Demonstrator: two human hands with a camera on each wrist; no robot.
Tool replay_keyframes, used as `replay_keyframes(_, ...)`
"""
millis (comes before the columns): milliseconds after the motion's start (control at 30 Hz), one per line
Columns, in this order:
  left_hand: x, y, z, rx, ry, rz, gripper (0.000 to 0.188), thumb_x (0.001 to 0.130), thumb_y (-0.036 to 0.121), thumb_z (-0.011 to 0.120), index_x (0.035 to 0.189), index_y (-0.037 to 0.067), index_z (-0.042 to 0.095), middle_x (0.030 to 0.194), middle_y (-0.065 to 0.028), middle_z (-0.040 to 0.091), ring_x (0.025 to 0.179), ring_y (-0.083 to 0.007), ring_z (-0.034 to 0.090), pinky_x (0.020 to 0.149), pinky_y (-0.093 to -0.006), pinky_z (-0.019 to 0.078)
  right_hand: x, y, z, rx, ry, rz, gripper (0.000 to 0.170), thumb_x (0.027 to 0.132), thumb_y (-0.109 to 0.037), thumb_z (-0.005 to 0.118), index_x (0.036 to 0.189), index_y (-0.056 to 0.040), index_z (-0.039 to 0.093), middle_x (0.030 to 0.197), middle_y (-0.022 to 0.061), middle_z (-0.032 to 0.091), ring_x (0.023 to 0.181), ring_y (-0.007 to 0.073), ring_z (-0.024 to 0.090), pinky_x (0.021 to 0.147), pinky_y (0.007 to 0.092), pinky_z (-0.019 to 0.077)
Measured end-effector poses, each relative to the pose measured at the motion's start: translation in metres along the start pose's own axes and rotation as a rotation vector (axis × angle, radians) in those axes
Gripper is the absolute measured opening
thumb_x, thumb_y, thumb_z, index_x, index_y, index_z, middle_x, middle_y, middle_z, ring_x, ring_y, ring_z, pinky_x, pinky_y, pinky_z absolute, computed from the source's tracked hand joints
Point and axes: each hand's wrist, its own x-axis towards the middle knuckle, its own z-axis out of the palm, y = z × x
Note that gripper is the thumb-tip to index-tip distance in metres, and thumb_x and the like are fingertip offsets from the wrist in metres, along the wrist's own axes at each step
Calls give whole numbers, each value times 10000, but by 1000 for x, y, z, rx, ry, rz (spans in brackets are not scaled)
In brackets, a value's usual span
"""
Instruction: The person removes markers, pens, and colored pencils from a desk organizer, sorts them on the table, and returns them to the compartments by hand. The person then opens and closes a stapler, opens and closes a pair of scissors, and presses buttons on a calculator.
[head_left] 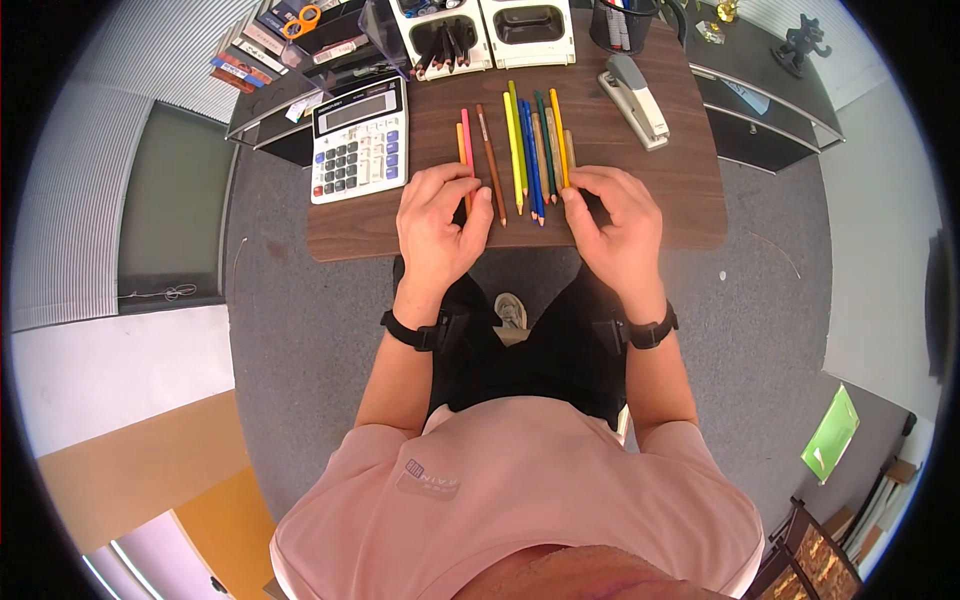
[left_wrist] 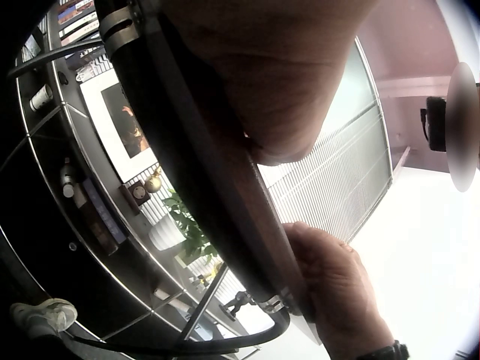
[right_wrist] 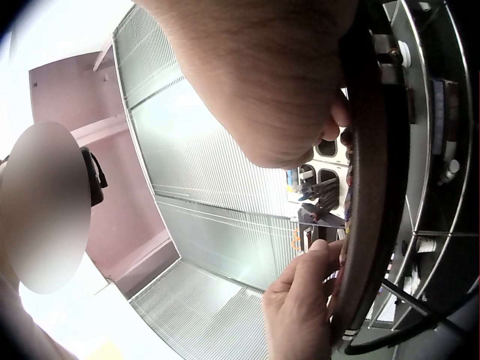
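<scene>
A row of colored pencils (head_left: 516,150) lies on the brown desk, with their points mostly toward the person. At its left end, my left hand (head_left: 438,218) rests over the lower parts of an orange and a pink pencil (head_left: 466,135), its thumb beside a brown pencil (head_left: 491,160). At the right end, the fingertips and thumb of my right hand (head_left: 622,215) are right at the lower end of a yellow pencil (head_left: 558,130) and a tan one. Both hands have gently bent fingers. From the right wrist, my left hand (right_wrist: 300,300) shows at the desk edge.
A calculator (head_left: 362,140) lies left of the pencils, a stapler (head_left: 635,102) to their right. Behind stand white organizer trays (head_left: 530,40) with dark pencils in one, a black mesh pen holder (head_left: 622,25), and books with orange scissors (head_left: 302,22). The desk (head_left: 690,215) ends just before the person.
</scene>
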Motion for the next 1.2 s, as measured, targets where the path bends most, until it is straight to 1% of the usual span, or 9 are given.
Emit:
replay_keyframes(333, -1, -1, -1, -7, -2, 2, 114, 978, 90, 857, 1036, -7, 839, 1159, -143, 824, 1069, -350, 779, 950, -437, 618, 0, -1, 0, -22, -18, 2, 136, 963, -100, 861, 1090, -56, 837, 1096, 98, 847, 987, 349, 791, 914, 445, 611)
replay_keyframes(767, -2, -2, 0, -15, 9, 8, 104, 965, 72, 856, 1037, -1, 840, 1163, -143, 826, 1063, -353, 779, 944, -440, 620, 0, 0, 1, -30, -20, 3, 125, 966, -102, 860, 1077, -56, 825, 1101, 106, 846, 997, 358, 792, 911, 454, 613)
replay_keyframes(833, -2, -5, 3, -25, 29, 16, 114, 938, 101, 855, 1002, 9, 835, 1151, -128, 814, 1030, -345, 760, 930, -451, 602, 0, 0, 1, -29, -18, -1, 125, 967, -103, 859, 1078, -57, 825, 1102, 107, 846, 999, 360, 792, 912, 454, 613)
replay_keyframes(1067, -2, -4, 2, -29, 28, 7, 118, 941, 105, 853, 999, 4, 835, 1151, -129, 815, 1035, -351, 763, 938, -455, 603, 0, 1, 1, -25, -20, -1, 128, 970, -113, 855, 1082, -57, 825, 1110, 109, 845, 1011, 363, 794, 930, 458, 611)
replay_keyframes(1133, -1, -3, 0, -18, 12, 13, 98, 968, 66, 851, 1037, -2, 837, 1164, -138, 824, 1057, -352, 777, 935, -439, 618, 0, 1, 1, -24, -18, -1, 128, 970, -115, 855, 1081, -57, 825, 1110, 108, 845, 1012, 363, 794, 932, 458, 610)
replay_keyframes(1200, -2, -3, 0, -17, 12, 12, 99, 968, 67, 851, 1037, -2, 836, 1163, -138, 823, 1058, -353, 777, 936, -439, 618, 0, 0, 0, -15, -19, 4, 129, 972, -118, 855, 1081, -56, 824, 1109, 109, 844, 1012, 364, 794, 932, 458, 611)
